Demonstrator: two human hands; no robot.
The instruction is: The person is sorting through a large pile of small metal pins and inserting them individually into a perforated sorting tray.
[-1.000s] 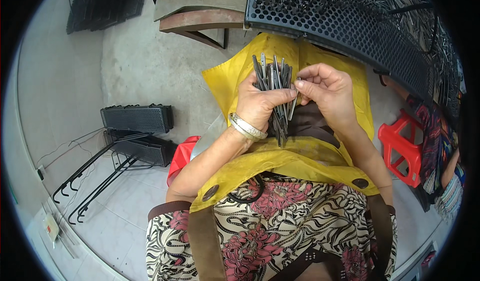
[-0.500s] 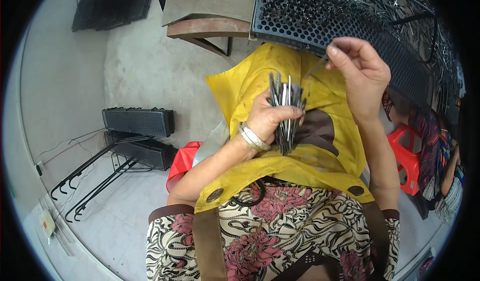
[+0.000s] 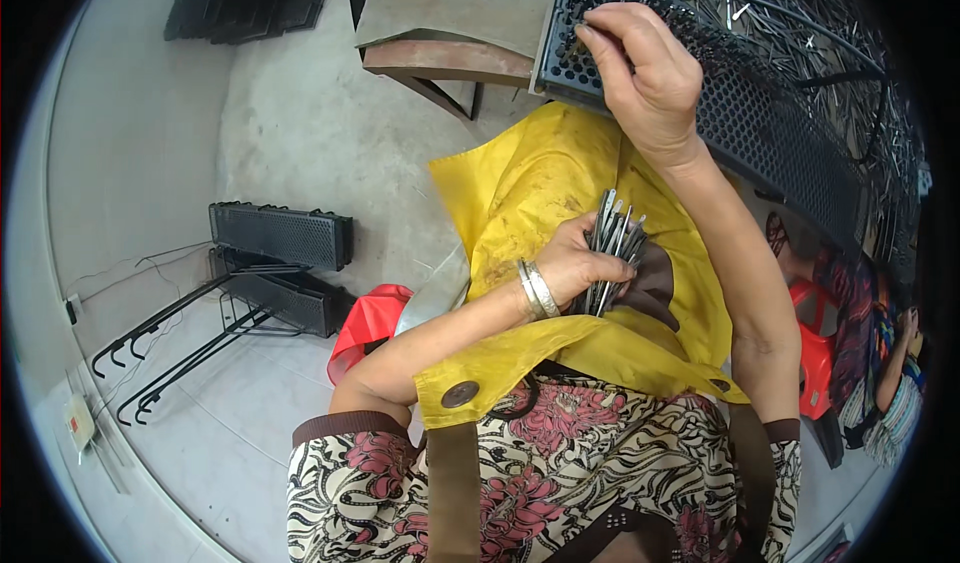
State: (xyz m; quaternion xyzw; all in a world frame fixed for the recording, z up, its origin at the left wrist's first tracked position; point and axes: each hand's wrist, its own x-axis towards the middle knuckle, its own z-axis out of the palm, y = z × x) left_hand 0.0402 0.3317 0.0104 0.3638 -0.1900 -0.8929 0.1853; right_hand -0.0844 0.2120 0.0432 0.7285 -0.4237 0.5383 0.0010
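My left hand (image 3: 570, 269), with silvery bangles at its wrist, is wrapped round a bundle of thin metal strips (image 3: 617, 231). They stand roughly upright above my lap, some dark and some bright at the tips. My right hand (image 3: 652, 88) reaches over the near left end of a black perforated rack (image 3: 775, 133), thumb and forefinger pinched together. A short piece of a thin strip seems to show under those fingertips, mostly hidden. Many dark strips stand in the rack's holes at its far side; nearer holes are bare.
Loose metal strips (image 3: 770, 13) lie heaped behind the rack. A worktable (image 3: 450, 58) stands left of it. Two black racks (image 3: 280, 238) and hooked black rods (image 3: 170, 308) are at the left wall. At right, a person sits near a red stool (image 3: 815, 363). A yellow apron (image 3: 530, 178) covers my lap.
My right hand has moved up and left from beside the rack's edge to over its holes. My left hand has shifted slightly right and down with the bundle; the whole view has shifted too.
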